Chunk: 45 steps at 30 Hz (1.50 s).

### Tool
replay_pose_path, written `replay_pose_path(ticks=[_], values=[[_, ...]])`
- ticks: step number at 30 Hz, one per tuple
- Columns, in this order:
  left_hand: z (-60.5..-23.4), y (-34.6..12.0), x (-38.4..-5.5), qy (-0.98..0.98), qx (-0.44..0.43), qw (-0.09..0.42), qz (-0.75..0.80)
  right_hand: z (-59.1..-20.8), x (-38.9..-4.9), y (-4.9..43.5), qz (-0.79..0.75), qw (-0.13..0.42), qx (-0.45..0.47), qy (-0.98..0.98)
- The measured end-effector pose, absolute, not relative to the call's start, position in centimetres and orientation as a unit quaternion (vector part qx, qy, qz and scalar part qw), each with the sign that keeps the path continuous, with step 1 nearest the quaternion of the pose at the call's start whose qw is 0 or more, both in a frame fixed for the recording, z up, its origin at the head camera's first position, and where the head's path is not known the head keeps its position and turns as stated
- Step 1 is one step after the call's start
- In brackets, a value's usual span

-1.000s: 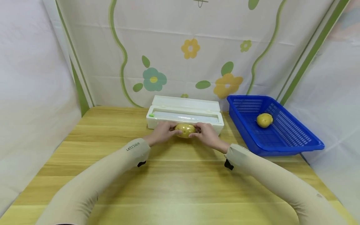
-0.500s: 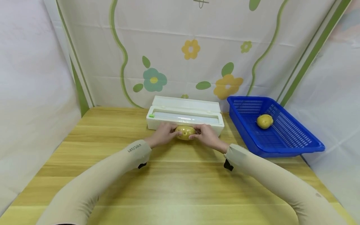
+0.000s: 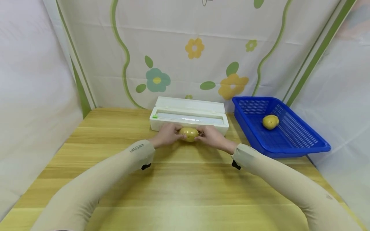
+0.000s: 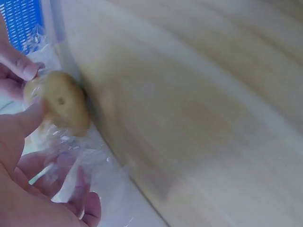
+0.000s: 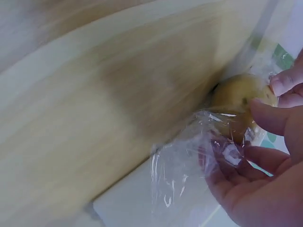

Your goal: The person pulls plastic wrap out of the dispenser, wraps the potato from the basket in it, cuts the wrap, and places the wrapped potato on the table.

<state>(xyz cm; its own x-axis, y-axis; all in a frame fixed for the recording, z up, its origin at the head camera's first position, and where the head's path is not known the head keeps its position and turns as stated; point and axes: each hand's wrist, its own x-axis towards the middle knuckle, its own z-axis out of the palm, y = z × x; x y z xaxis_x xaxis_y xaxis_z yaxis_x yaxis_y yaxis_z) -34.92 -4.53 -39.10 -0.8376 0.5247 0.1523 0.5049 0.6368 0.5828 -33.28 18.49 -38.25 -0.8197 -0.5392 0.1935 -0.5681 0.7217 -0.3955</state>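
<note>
A yellow potato (image 3: 189,134) wrapped in clear cling film (image 5: 175,175) is held between both hands, just in front of the white cling film box (image 3: 155,125). My left hand (image 3: 167,135) grips its left end, thumb on the near side. At the right end, my right hand (image 3: 212,137) holds it the same way. Loose, crinkled film hangs over the fingers of both hands in the wrist views. In the left wrist view, a small dark spot shows on the potato (image 4: 64,99). The fingers behind the potato are partly hidden in the head view.
The box's lid (image 3: 189,103) is raised at the back, showing the film roll (image 3: 190,118) and a green slider (image 3: 154,116). A blue basket (image 3: 252,141) with another potato (image 3: 270,122) stands at the right. A flowered curtain (image 3: 179,64) hangs behind the wooden table (image 3: 179,192).
Both hands keep their grip on the wrapped potato in front of the box. The potato turns slightly between the fingers, and the head view shifts a little.
</note>
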Motion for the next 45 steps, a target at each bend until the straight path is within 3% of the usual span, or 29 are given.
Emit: replay_pose_path(ticks=[6,19,45], values=[[-38.2,-4.5,-34.4,0.916,0.274,0.011,0.291,-38.2,-32.9,18.6,0.198,0.072,0.294,-0.932],[-38.4,-4.1,-33.7,0.929,0.256,0.007,0.267,-38.0,-32.9,18.5,0.216,0.040,0.260,-0.940],[-38.4,-4.5,-33.3,0.920,0.266,0.003,0.289,-37.5,-32.5,17.7,0.210,0.026,0.240,-0.947]])
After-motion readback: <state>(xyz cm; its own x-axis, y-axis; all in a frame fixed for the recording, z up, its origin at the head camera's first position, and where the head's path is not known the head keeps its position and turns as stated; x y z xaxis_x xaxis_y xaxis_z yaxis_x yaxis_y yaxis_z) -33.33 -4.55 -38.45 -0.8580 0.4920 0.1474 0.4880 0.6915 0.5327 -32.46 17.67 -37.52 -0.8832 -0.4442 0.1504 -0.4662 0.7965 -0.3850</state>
